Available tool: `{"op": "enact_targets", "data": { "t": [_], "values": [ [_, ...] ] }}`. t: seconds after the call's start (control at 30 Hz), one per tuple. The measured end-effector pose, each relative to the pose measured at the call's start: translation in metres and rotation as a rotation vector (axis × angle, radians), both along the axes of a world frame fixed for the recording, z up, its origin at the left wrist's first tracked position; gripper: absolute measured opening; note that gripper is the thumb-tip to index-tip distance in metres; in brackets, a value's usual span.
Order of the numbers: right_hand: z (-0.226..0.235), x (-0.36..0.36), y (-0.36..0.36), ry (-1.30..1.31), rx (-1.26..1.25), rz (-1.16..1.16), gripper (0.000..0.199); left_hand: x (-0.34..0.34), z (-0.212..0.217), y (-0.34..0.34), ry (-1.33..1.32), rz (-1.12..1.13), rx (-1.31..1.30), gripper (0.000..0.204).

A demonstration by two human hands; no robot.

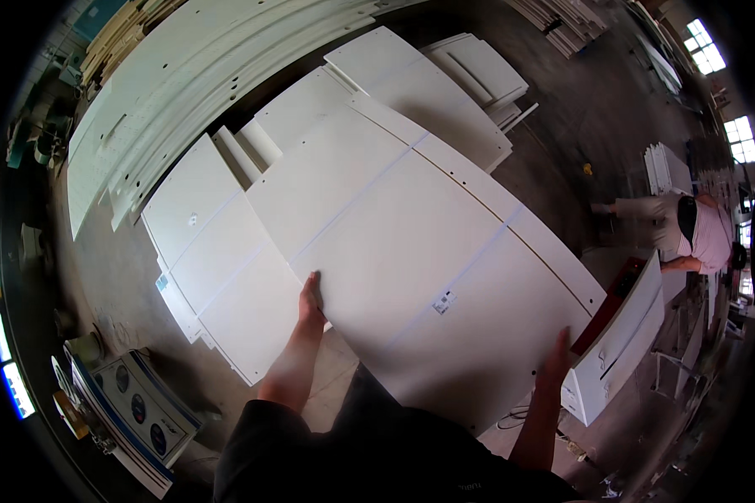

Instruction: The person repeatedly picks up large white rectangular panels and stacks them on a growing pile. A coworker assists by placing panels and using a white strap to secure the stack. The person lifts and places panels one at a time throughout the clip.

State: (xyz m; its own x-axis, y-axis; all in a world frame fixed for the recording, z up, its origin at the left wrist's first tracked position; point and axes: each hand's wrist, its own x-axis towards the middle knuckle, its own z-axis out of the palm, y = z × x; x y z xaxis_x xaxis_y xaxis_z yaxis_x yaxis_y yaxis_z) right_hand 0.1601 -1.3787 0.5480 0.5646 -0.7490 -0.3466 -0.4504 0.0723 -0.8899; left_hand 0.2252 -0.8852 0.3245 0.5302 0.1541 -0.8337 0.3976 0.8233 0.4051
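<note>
A large white panel pack (377,226), bound with thin pale-blue straps, slants across the middle, its near end at my body. A small printed label (445,303) is stuck on its face. My left hand (312,303) grips its left edge, thumb side up on the rim. On the opposite edge, near the lower right corner, my right hand (554,360) is closed around the side. The undersides of both hands' grips are hidden by the panel. Beside my left hand lies another strapped white panel pack (214,251), partly under the first.
Long white drilled panels (164,117) are stacked at the far left. More white panels (428,92) lie beyond. A white piece with a red part (617,352) stands close by my right hand. A co-worker (700,230) bends over at the right. A printed white-and-blue unit (143,411) sits lower left.
</note>
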Motion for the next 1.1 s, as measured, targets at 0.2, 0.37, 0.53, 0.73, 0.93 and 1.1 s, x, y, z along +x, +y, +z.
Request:
{"op": "enact_targets", "data": {
  "t": [0.2, 0.37, 0.53, 0.73, 0.93, 1.1],
  "values": [
    [-0.061, 0.091, 0.074, 0.144, 0.121, 0.073, 0.066, 0.067, -0.066, 0.074, -0.132, -0.002, -0.117, 0.036],
    [-0.107, 0.11, 0.115, 0.169, 0.252, 0.093, 0.067, 0.033, -0.088, 0.072, -0.054, 0.044, 0.077, 0.038],
    [-0.176, 0.136, 0.145, 0.233, 0.483, 0.093, 0.064, 0.019, -0.022, 0.05, 0.09, -0.206, 0.315, 0.044],
    [-0.232, 0.178, 0.188, 0.282, 0.613, 0.118, 0.06, 0.01, -0.042, 0.062, 0.135, -0.554, 0.709, 0.046],
    [-0.3, 0.183, 0.145, 0.581, 0.318, 0.457, 0.039, 0.007, -0.098, 0.077, 0.179, -1.374, 1.1, 0.046],
    [-0.264, 0.139, 0.106, 0.568, 0.194, 0.663, 0.025, -0.034, -0.144, 0.019, 0.18, -1.197, 0.743, 0.033]
  ]
}}
